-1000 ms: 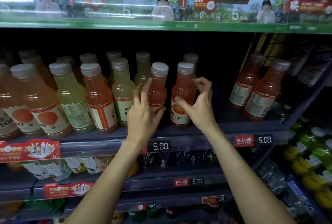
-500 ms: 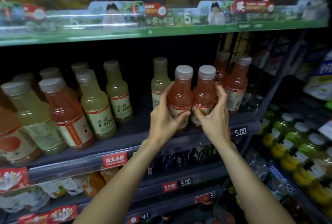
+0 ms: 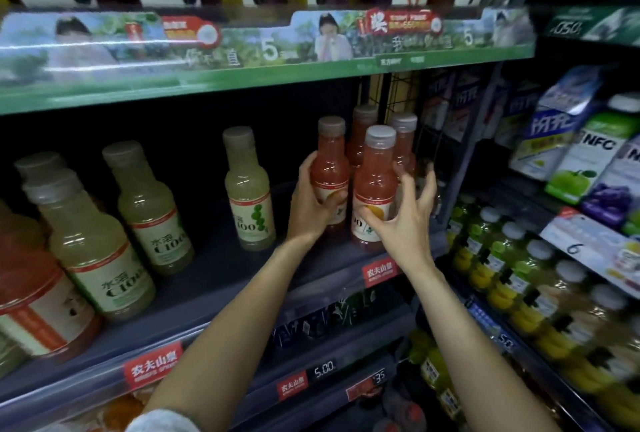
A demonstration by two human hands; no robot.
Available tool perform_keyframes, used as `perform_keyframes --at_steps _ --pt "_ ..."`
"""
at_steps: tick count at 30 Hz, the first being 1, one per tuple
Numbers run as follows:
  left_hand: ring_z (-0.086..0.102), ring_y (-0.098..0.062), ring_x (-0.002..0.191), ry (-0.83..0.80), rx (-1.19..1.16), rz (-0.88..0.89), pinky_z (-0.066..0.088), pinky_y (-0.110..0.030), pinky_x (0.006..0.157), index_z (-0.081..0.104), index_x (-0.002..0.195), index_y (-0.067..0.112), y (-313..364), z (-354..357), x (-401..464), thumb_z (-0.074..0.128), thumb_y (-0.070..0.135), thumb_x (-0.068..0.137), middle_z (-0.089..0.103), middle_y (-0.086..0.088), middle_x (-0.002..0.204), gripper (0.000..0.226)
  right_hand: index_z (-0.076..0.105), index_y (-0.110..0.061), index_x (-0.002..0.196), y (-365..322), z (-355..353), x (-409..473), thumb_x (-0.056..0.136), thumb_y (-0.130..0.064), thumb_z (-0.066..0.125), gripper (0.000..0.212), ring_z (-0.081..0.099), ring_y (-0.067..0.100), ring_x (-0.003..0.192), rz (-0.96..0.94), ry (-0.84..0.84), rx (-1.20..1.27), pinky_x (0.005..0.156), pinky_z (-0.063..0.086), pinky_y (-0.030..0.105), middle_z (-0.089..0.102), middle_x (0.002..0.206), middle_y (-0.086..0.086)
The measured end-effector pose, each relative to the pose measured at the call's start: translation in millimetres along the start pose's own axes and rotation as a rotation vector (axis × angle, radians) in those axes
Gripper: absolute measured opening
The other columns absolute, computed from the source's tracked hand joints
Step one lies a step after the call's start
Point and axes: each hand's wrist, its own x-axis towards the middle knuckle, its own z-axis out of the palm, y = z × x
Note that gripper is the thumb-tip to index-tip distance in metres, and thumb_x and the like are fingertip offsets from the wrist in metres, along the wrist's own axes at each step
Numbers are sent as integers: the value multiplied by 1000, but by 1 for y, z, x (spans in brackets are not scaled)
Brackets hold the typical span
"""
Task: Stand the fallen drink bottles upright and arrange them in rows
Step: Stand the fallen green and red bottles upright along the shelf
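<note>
Head view: store shelf (image 3: 221, 279), dark, beneath a green promotional strip (image 3: 263, 60). Left hand (image 3: 311, 204) has its fingers wrapped around an upright red drink bottle (image 3: 329, 168). Right hand (image 3: 403, 220) is loosened, fingers spread, thumb touching the label of a second red bottle (image 3: 374, 189) standing just beside the first. Two more red bottles (image 3: 403, 140) stand behind. Yellow-green bottles (image 3: 247, 189) stand upright to the left, well apart.
</note>
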Motion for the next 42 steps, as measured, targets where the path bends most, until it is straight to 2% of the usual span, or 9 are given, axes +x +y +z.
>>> perform_keyframes --at_steps 2,4,10,14,19,24,29,34,42 --pt "32 -16 139 -28 68 -9 29 -44 114 14 149 33 -2 5 3 69 26 87 25 -5 155 83 30 -29 142 3 -4 1 77 -23 77 81 8 -24 128 14 -90 136 101 18 -1 10 148 -2" --pt "18 -22 145 -74 119 -76 21 -48 116 -7 145 51 2 9 2 57 51 89 3 -6 161 85 25 -30 144 7 -4 1 80 -20 74 81 8 -35 116 11 -110 168 89 17 -9 15 146 -4" --pt "5 -20 147 -187 -26 -222 23 -38 111 -26 138 52 21 19 1 32 79 79 -17 3 159 87 19 -39 145 8 7 -1 81 -33 72 84 6 16 145 31 -85 151 114 24 40 0 157 3" --pt "32 -7 134 -225 -116 -299 37 -5 76 -10 150 35 40 6 -10 40 50 97 25 15 148 75 21 -29 147 6 7 -5 81 -37 70 83 9 30 144 46 -47 19 114 22 52 7 156 12" --pt "47 -5 124 -77 248 -29 38 -21 98 39 143 22 53 -46 -63 55 27 95 52 6 137 50 53 -8 127 -27 9 -40 89 -17 62 40 32 28 131 -285 239 -34 111 27 38 41 140 15" --pt "60 -21 86 337 834 357 46 -30 73 64 113 14 52 -112 -113 54 23 88 68 -1 99 28 59 -6 115 -75 47 -60 88 -13 58 28 47 23 117 -396 34 205 103 35 32 56 121 10" --pt "45 -34 105 692 961 228 38 -41 92 47 124 4 37 -191 -136 58 20 82 54 -25 115 47 27 -16 145 -95 102 -39 75 -15 75 85 22 26 141 -158 -311 288 113 21 32 24 150 15" --pt "22 -45 139 481 1077 44 22 -43 115 20 146 -6 34 -213 -132 72 13 72 20 -35 148 92 6 -28 149 -101 131 -31 81 -6 70 97 37 7 127 -1 -477 441 96 31 13 29 148 3" --pt "42 -41 104 568 1142 90 41 -41 90 19 146 -8 33 -201 -111 80 17 70 41 -35 126 101 9 -37 147 -103 128 -54 83 -13 69 91 37 6 121 -86 -453 407 102 35 30 33 142 3"
